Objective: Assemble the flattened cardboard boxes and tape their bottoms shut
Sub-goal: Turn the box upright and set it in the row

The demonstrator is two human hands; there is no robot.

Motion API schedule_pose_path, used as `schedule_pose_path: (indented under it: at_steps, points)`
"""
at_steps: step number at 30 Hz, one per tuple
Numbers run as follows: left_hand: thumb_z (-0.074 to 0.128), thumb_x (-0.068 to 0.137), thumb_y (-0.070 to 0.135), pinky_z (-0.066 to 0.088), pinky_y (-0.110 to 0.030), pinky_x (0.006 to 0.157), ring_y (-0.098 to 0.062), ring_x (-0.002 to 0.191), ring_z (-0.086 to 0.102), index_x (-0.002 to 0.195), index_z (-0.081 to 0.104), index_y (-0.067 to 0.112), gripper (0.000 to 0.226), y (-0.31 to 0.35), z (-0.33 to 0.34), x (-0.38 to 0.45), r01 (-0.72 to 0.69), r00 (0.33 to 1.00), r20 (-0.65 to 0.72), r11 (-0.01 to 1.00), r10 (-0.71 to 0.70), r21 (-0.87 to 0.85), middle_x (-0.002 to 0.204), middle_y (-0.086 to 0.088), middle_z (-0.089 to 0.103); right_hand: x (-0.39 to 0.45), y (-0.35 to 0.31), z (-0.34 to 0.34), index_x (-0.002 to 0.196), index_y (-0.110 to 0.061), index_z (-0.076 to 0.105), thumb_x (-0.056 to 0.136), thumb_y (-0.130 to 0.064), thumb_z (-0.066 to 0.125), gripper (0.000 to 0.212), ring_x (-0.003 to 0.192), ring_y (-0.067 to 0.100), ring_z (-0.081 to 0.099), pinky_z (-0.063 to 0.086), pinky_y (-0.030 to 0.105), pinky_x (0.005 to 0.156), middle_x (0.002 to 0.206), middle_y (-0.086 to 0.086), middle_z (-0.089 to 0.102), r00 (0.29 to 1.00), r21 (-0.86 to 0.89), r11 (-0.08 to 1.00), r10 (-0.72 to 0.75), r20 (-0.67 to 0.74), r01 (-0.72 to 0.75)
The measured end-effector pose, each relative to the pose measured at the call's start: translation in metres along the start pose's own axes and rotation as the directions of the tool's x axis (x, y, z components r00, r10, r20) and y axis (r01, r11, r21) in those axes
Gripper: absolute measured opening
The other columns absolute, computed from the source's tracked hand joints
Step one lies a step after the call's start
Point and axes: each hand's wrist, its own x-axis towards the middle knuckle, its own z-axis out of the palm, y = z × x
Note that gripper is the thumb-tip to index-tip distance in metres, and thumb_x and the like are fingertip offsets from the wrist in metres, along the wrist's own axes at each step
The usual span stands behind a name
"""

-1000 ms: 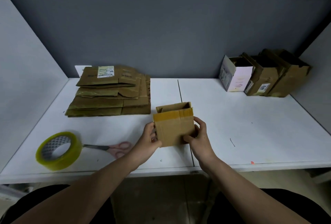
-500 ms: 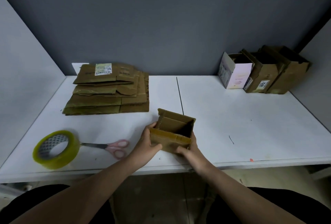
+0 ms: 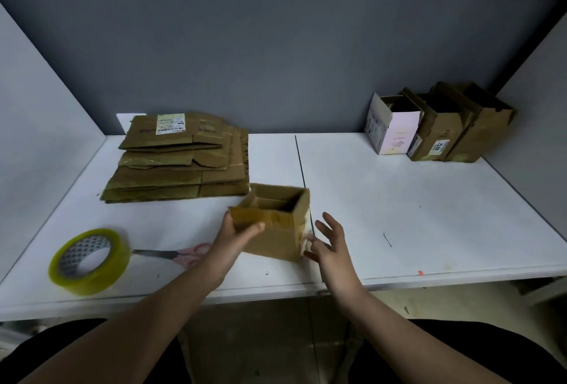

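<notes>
the left hand grips the open box by its near wall, mouth up, while the right hand, fingers spread, steadies its taped corner.

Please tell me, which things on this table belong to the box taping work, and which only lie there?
For the job: small cardboard box held by left hand; right hand open beside it; flattened boxes; tape roll; scissors; three assembled boxes.

Just lying about: white sheet behind the stack.
</notes>
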Motion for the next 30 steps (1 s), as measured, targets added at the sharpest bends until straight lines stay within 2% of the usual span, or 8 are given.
schedule_pose_path:
  at_steps: [3, 5, 7, 10, 13, 19, 24, 30]
  points:
    - [0.064, 0.073, 0.049, 0.043, -0.043, 0.101, -0.021, 0.123, 0.049, 0.138, 0.03, 0.033, 0.074, 0.005, -0.008, 0.004, 0.071, 0.997, 0.004, 0.966, -0.072, -0.25, 0.136, 0.004, 0.048, -0.003, -0.01, 0.001, 0.133, -0.035, 0.034, 0.096, -0.004, 0.051, 0.051, 0.105, 0.001, 0.055, 0.049, 0.011, 0.08, 0.127, -0.012, 0.052, 0.992, -0.099, 0.987, -0.124, -0.003, 0.123]
    - [0.061, 0.074, 0.055, 0.042, -0.046, 0.103, -0.022, 0.124, 0.05, 0.141, 0.03, 0.032, 0.077, 0.007, -0.008, 0.006, 0.109, 0.994, 0.015, 0.945, -0.11, -0.308, 0.138, 0.002, 0.048, -0.002, -0.016, 0.0, 0.132, -0.036, 0.039, 0.093, -0.013, 0.06, 0.05, 0.102, 0.0, 0.056, 0.049, 0.014, 0.084, 0.116, -0.023, 0.057, 0.983, -0.137, 0.975, -0.18, -0.02, 0.176]
    - [0.058, 0.075, 0.058, 0.044, -0.044, 0.1, -0.022, 0.123, 0.051, 0.142, 0.031, 0.032, 0.077, 0.009, -0.005, 0.007, 0.122, 0.992, 0.024, 0.933, -0.121, -0.339, 0.138, 0.001, 0.05, -0.001, -0.023, -0.001, 0.13, -0.036, 0.046, 0.089, -0.021, 0.065, 0.047, 0.103, -0.003, 0.054, 0.046, 0.015, 0.087, 0.112, -0.023, 0.059, 0.978, -0.145, 0.969, -0.206, -0.04, 0.198]
    - [0.051, 0.083, 0.057, 0.049, -0.04, 0.092, -0.021, 0.119, 0.056, 0.141, 0.039, 0.029, 0.065, 0.014, 0.002, 0.005, 0.142, 0.99, 0.053, 0.9, -0.132, -0.412, 0.133, -0.001, 0.057, -0.002, -0.034, 0.003, 0.124, -0.038, 0.055, 0.091, -0.03, 0.061, 0.034, 0.106, -0.01, 0.055, 0.047, 0.01, 0.085, 0.116, -0.021, 0.061, 0.985, -0.046, 0.984, -0.172, 0.022, 0.173]
    - [0.044, 0.089, 0.056, 0.051, -0.036, 0.086, -0.018, 0.117, 0.059, 0.137, 0.044, 0.032, 0.054, 0.02, 0.009, 0.003, 0.116, 0.992, 0.098, 0.877, -0.079, -0.466, 0.128, 0.002, 0.061, -0.006, -0.038, 0.011, 0.123, -0.041, 0.055, 0.096, -0.037, 0.049, 0.028, 0.109, -0.004, 0.059, 0.046, 0.012, 0.086, 0.12, -0.021, 0.063, 0.988, 0.063, 0.99, -0.132, 0.077, 0.128]
    - [0.05, 0.084, 0.057, 0.049, -0.041, 0.096, -0.019, 0.118, 0.059, 0.137, 0.044, 0.031, 0.06, 0.021, 0.015, 0.006, 0.076, 0.995, 0.093, 0.855, -0.033, -0.512, 0.128, 0.001, 0.061, -0.003, -0.041, 0.017, 0.121, -0.028, 0.063, 0.098, -0.032, 0.048, 0.028, 0.107, 0.006, 0.063, 0.047, 0.025, 0.093, 0.112, -0.011, 0.069, 0.995, 0.197, 0.976, -0.094, -0.017, 0.096]
    - [0.052, 0.082, 0.059, 0.046, -0.045, 0.1, -0.02, 0.117, 0.06, 0.139, 0.04, 0.033, 0.064, 0.016, 0.019, 0.005, 0.047, 0.996, 0.093, 0.869, -0.001, -0.493, 0.13, 0.001, 0.06, 0.001, -0.042, 0.017, 0.112, -0.017, 0.067, 0.091, -0.028, 0.06, 0.025, 0.098, 0.011, 0.068, 0.054, 0.021, 0.077, 0.105, -0.003, 0.071, 0.984, 0.213, 0.965, -0.133, -0.119, 0.157]
    - [0.061, 0.074, 0.06, 0.043, -0.045, 0.105, -0.018, 0.123, 0.053, 0.139, 0.033, 0.034, 0.076, 0.012, 0.021, 0.002, -0.013, 1.0, 0.019, 0.912, 0.023, -0.41, 0.133, 0.003, 0.054, 0.005, -0.036, 0.017, 0.102, -0.012, 0.069, 0.091, -0.025, 0.06, 0.019, 0.09, 0.009, 0.069, 0.055, 0.02, 0.072, 0.098, -0.002, 0.072, 0.946, 0.111, 0.962, -0.216, -0.244, 0.248]
